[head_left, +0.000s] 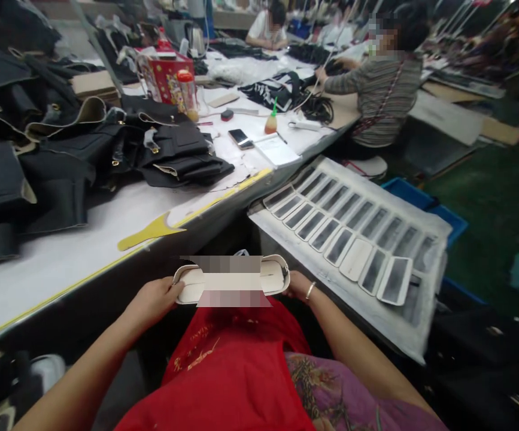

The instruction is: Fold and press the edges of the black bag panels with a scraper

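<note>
Between my hands, over my lap, is a cream-lined bag piece [231, 281], long and narrow with rounded ends. Blurred blocks cover parts of its middle. My left hand [159, 297] grips the left end, thumb on the near rim. The opposite end is held by my right hand [297, 284], whose fingers are mostly hidden behind it. To the right, a pale board [302, 254] carries rows of rectangular pieces [331, 234] with light edges and dark centres.
Black bags [173, 146] are heaped on the white-covered table [102, 215] at left. A yellow scissor-like shape [146, 234] lies along its edge. Farther back are a phone [240, 139], a notepad [277, 150] and a small bottle [271, 121]. A co-worker [378, 99] sits at right.
</note>
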Demonstrator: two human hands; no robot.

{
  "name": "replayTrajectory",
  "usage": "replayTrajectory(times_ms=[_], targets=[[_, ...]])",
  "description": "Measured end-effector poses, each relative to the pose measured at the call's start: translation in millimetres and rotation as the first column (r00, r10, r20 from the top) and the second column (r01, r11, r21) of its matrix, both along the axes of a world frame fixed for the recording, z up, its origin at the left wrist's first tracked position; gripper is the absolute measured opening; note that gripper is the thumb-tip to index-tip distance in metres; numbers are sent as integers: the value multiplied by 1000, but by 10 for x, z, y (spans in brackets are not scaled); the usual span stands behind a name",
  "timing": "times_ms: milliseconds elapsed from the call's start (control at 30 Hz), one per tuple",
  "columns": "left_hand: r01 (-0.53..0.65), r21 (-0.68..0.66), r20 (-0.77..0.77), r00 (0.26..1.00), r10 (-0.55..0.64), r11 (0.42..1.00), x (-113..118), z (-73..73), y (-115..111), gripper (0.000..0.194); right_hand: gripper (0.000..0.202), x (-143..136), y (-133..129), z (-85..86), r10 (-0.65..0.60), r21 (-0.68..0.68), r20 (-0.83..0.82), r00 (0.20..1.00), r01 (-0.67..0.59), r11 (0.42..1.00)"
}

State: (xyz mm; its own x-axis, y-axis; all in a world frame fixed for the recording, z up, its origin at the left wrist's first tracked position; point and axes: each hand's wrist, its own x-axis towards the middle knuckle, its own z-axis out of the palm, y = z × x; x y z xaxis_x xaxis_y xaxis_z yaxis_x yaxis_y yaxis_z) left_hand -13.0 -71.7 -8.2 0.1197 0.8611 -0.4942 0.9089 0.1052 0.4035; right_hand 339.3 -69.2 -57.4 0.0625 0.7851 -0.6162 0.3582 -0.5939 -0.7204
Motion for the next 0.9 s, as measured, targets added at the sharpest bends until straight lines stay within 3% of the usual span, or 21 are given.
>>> replayTrajectory(times_ms=[100,167,267,300,367,467,700,900], targets=[[72,-43,-57,996,-74,997,-13,48,28,39,51,182,-47,371,39,9,87,995,-40,999],[122,-15,-127,984,-123,992,-11,68,49,38,50,129,-46,640,213,62,263,941,-237,970],[176,29,-251,954,-163,984,6,75,57,41,35,-89,-33,888,409,12,625,665,-532,847],[181,31,-281,945,-165,983,12,71,48,42,32,-156,-29,909,430,-32,693,578,-572,820],[173,28,-317,935,-156,984,22,57,23,45,30,-234,-20,874,453,-94,738,501,-588,803],[142,39,-329,936,-122,989,31,37,-2,46,28,-208,0,728,494,-119,681,541,-583,803],[75,26,-295,953,-64,997,66,9,52,46,29,-6,36,527,551,-154,303,778,-531,833],[58,8,-320,946,-53,998,86,17,77,47,26,44,37,542,554,-120,172,815,-541,833]])
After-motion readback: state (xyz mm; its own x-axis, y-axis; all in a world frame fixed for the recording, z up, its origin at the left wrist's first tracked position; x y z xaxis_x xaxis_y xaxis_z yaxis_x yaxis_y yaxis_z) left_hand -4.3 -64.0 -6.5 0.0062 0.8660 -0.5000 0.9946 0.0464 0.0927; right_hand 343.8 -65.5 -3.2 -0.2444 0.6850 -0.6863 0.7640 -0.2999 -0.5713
